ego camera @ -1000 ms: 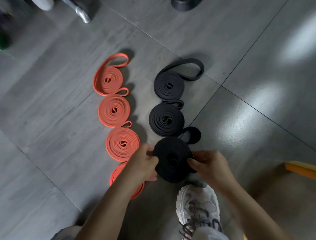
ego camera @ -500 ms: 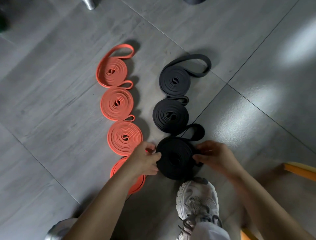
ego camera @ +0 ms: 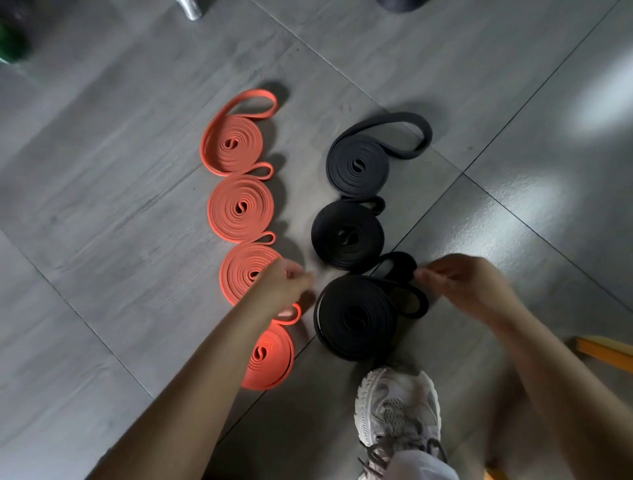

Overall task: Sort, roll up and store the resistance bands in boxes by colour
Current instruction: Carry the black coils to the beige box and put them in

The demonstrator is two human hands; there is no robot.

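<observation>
Several orange bands lie rolled in a column on the grey floor, the farthest [ego camera: 233, 144] at the top and the nearest [ego camera: 270, 356] under my left forearm. To their right sit three black rolls: far [ego camera: 358, 164], middle [ego camera: 347, 236] and nearest [ego camera: 356, 315], whose loose loop tail [ego camera: 409, 303] sticks out to the right. My left hand [ego camera: 284, 284] hovers over the third orange roll [ego camera: 239, 274], fingers loosely curled, holding nothing. My right hand [ego camera: 459, 284] has bunched fingertips at the edge of a black loop [ego camera: 399, 269]; blur hides whether they pinch it.
My white shoe [ego camera: 399, 407] stands just below the nearest black roll. A yellow-orange edge [ego camera: 606, 353] shows at the right. At the top are a metal leg [ego camera: 191, 8], a dark object [ego camera: 400, 3] and a green blur [ego camera: 10, 44]. Grey floor tiles surround the rolls.
Both hands have let go of the nearest black roll and moved apart. The roll now lies flat on the floor with its tail loosened to the right.
</observation>
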